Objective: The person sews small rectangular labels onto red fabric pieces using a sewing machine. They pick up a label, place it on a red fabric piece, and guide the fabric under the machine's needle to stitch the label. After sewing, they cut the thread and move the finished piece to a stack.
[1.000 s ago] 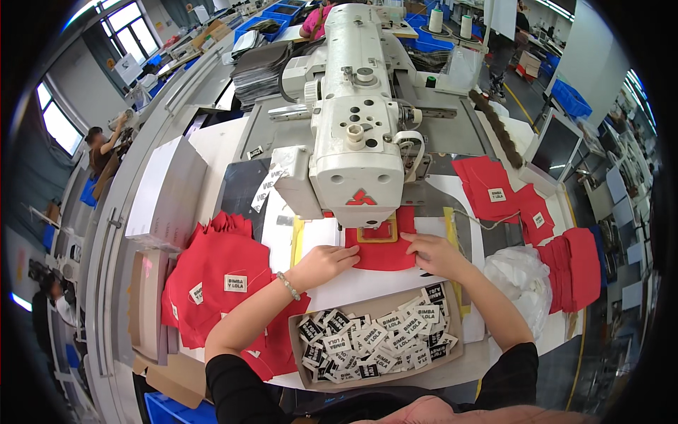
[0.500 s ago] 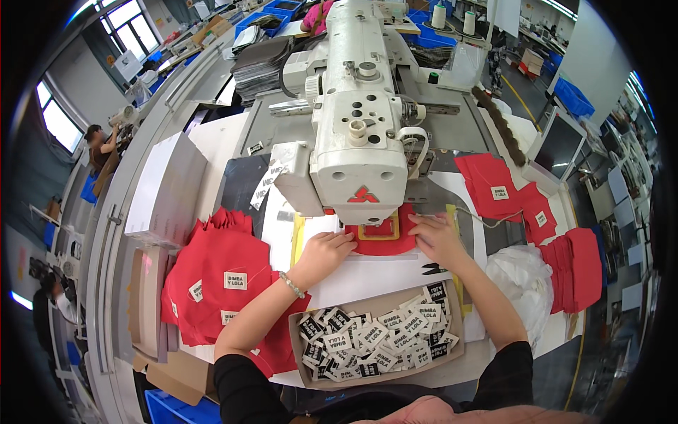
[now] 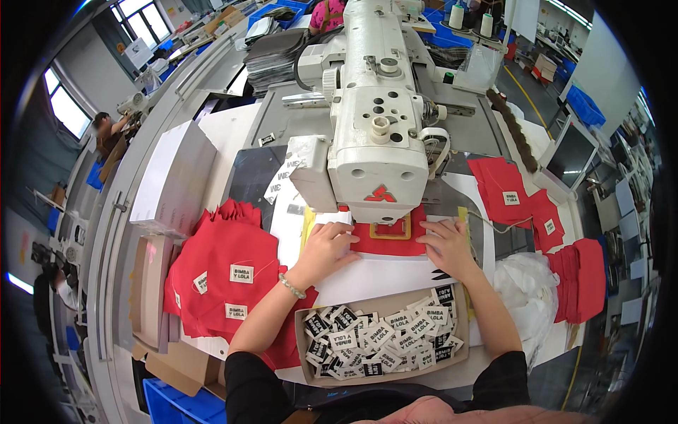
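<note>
My left hand (image 3: pixel 330 247), fingers apart and extended, touches the left side of a red fabric piece (image 3: pixel 364 244) lying under the head of a white industrial sewing machine (image 3: pixel 378 162). My right hand (image 3: pixel 446 244) lies open at the fabric's right side, fingers spread. Between them a yellow rectangular clamp frame (image 3: pixel 407 227) presses on the fabric. Black thread snips (image 3: pixel 441 274) lie partly behind my right hand on a white sheet (image 3: pixel 353 279). Just below my hands is a cardboard box (image 3: pixel 460 304) of small black and white fabric labels (image 3: pixel 381 336).
Red labelled pieces lie left (image 3: pixel 226 272) and back right (image 3: pixel 498 180); a red stack (image 3: pixel 579 279) and white plastic (image 3: pixel 521 290) sit right. A white box (image 3: pixel 169 177) stands left, a monitor (image 3: pixel 568 152) right, a blue crate (image 3: pixel 176 403) bottom left. Co-workers (image 3: pixel 109 138) are beyond.
Both hands have risen slightly along the fabric's sides, and the fabric has moved up under the machine head. In the last half second the whole view has shifted a little.
</note>
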Tool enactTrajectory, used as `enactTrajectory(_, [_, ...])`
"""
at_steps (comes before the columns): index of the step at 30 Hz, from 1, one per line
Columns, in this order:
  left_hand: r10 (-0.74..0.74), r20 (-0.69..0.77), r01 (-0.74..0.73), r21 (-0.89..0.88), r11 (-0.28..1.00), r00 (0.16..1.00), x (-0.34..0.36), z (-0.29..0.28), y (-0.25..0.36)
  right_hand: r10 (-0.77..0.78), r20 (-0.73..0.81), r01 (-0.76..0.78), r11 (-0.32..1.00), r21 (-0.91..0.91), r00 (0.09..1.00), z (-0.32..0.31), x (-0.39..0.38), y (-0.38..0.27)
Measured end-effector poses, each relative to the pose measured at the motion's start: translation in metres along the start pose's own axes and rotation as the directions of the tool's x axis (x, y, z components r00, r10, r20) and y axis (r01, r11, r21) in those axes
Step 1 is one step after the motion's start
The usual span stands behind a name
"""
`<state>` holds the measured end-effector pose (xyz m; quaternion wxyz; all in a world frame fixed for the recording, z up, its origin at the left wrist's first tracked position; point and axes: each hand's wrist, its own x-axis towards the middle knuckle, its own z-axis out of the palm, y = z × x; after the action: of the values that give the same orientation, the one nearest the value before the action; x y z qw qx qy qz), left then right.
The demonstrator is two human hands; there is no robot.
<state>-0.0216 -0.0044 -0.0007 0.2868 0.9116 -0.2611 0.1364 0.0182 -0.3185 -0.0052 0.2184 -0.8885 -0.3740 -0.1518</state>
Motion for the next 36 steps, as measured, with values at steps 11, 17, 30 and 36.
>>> enactTrajectory(11, [0.013,0.026,-0.014,0.029,0.999,1.000,-0.0066,-0.0045,-0.0034,-0.006,0.018,0.007,0.998,-0.066,1.000,-0.0008,-0.0008,-0.0015])
enactTrajectory(17, [-0.003,0.048,0.002,0.020,1.000,0.999,-0.0084,-0.0023,-0.0029,0.017,-0.001,-0.017,0.994,-0.104,1.000,-0.0002,0.0011,-0.0038])
enactTrajectory(30, [-0.027,0.041,0.026,0.017,1.000,0.999,-0.0078,-0.0016,-0.0003,-0.024,-0.041,0.019,0.994,-0.106,0.999,-0.0030,0.0001,-0.0056])
enactTrajectory(36, [-0.026,0.041,0.025,0.017,1.000,0.999,-0.0077,-0.0019,-0.0007,-0.030,-0.063,0.024,0.995,-0.100,0.998,-0.0024,0.0010,-0.0049])
